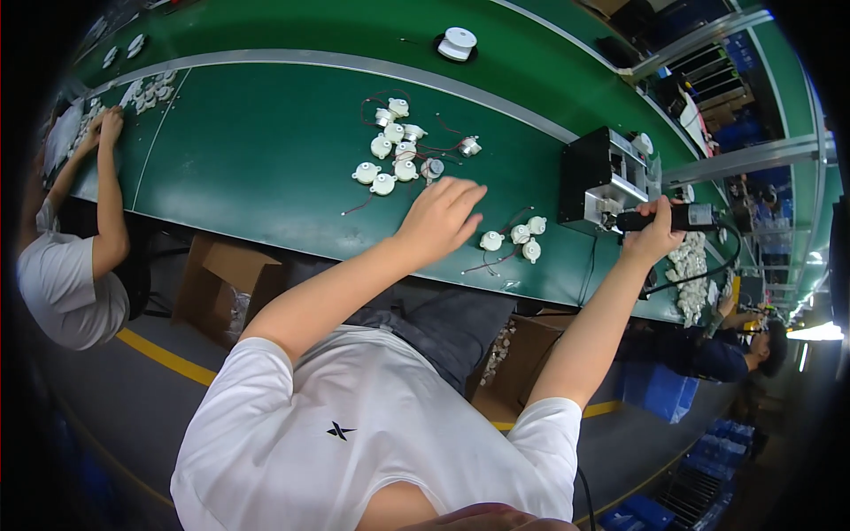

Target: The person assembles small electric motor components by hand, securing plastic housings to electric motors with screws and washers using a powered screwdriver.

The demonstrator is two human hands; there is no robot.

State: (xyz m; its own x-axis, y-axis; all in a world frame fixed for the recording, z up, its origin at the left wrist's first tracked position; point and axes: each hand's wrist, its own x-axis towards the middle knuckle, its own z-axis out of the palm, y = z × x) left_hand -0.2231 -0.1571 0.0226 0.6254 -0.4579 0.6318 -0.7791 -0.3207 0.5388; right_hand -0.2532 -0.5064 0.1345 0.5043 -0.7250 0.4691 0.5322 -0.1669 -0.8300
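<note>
My right hand (653,232) is wrapped round a black electric screwdriver (689,217) with a cable at its rear end. The driver lies nearly level, its tip at the front of a black-and-silver box-shaped machine (586,181), which looks like a screw feeder. Over the green bench, my left hand (443,217) has its fingers stretched out and the thumb apart. Just beyond it lies a small round motor (432,168) with a grey top; whether the fingers touch it is hidden. Around that lie several white round motors (382,183) with thin red and black wires. A smaller group of white motors (521,234) sits right of my left hand.
A white spool (459,42) stands on the far ledge. White parts are heaped at the bench's right end (689,274). Cardboard boxes (221,283) stand below the front edge. Co-workers sit at left (75,265) and far right (744,350). The screwdriver's cable (722,265) loops beside my right hand.
</note>
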